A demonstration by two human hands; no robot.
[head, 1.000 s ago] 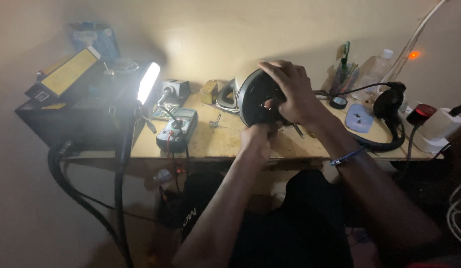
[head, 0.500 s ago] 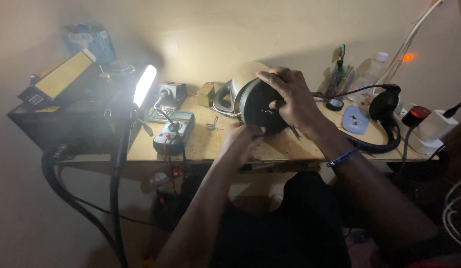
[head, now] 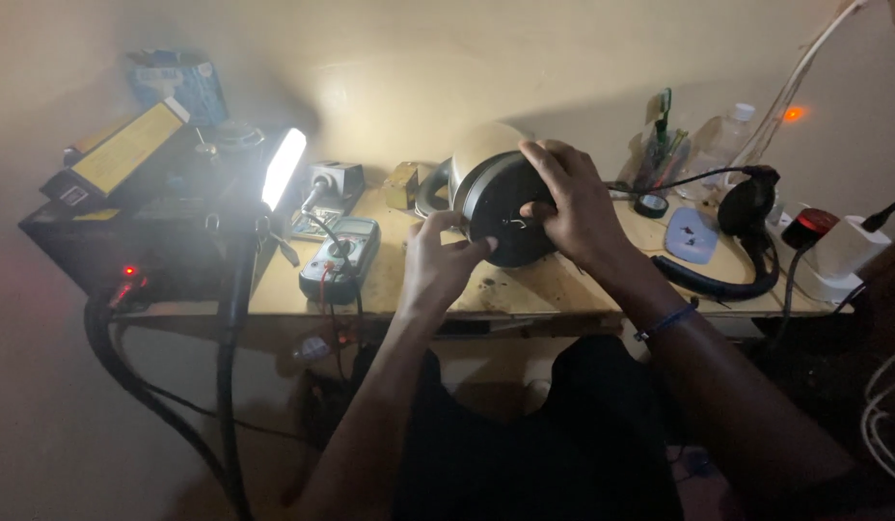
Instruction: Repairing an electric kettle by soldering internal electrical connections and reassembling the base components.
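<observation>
A kettle [head: 481, 164] with a pale body lies on its side on the wooden bench [head: 573, 285], its round black base [head: 494, 207] turned toward me. My right hand [head: 573, 207] grips the black base from the right, fingers curled over its top edge. My left hand [head: 438, 260] touches the base's lower left rim with its fingertips; whether it holds anything small I cannot tell.
A bright lamp [head: 282, 169] on a flexible arm lights the bench's left. A multimeter [head: 339, 259] lies beside it, a dark box with a red light [head: 129, 241] further left. Black headphones [head: 742, 227], a bottle [head: 722, 140], and a power strip [head: 833, 251] crowd the right.
My left hand has risen from under the base's bottom edge to its lower left rim. The right hand keeps its grip on the tipped kettle.
</observation>
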